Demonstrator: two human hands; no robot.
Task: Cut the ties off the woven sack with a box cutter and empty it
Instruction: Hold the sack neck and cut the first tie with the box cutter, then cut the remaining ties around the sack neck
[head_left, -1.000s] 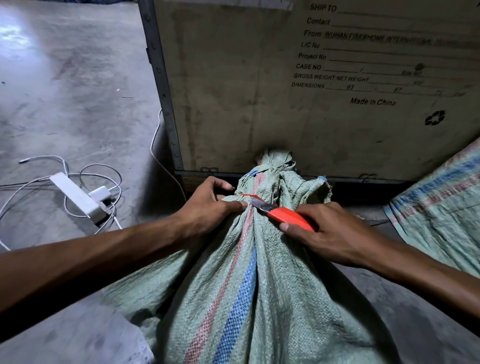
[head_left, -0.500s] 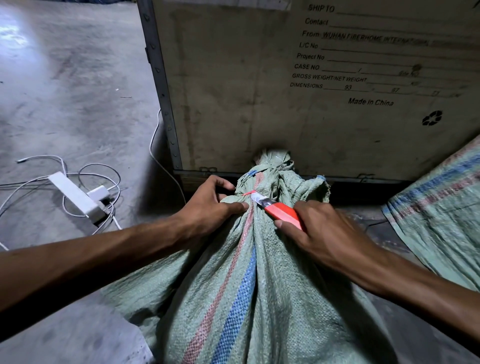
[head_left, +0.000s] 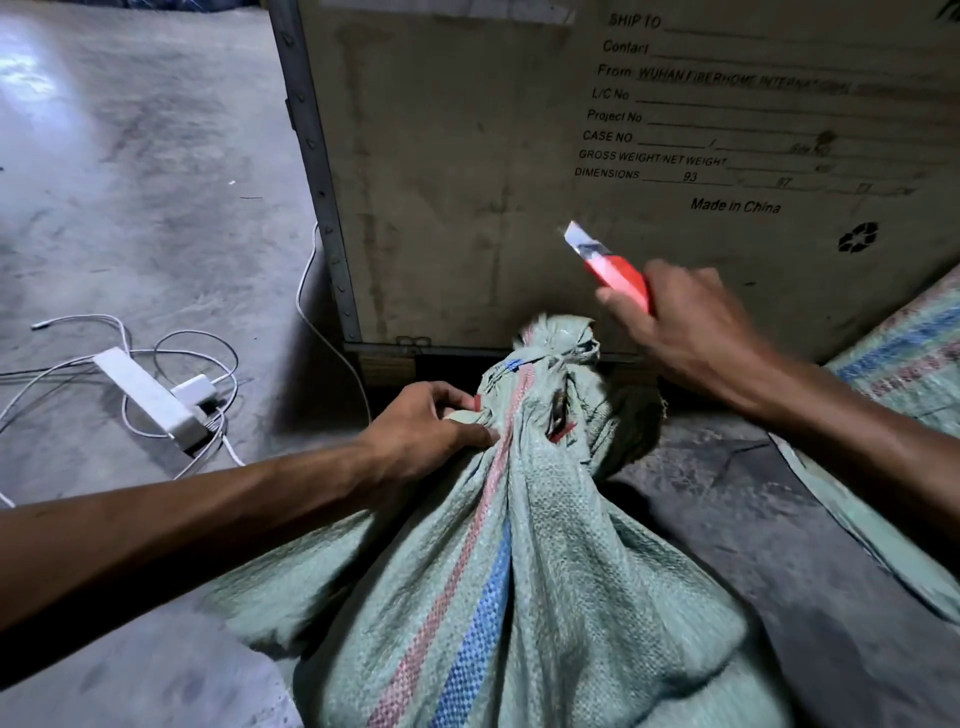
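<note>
On the concrete floor (head_left: 130, 182) at far left lies a white power strip (head_left: 148, 397) among loose cables. Next comes the left hand (head_left: 426, 428), its fingers (head_left: 470, 434) clenched on the gathered neck of the woven sack (head_left: 493, 571), which lies on the floor against the wooden crate (head_left: 467, 156). A red tie (head_left: 563, 431) shows at the neck, seemingly parted. The right hand (head_left: 685, 327) grips the box cutter (head_left: 608, 262), raised clear, blade out. Any further cut is best made away from the holding hand, with the neck kept taut.
</note>
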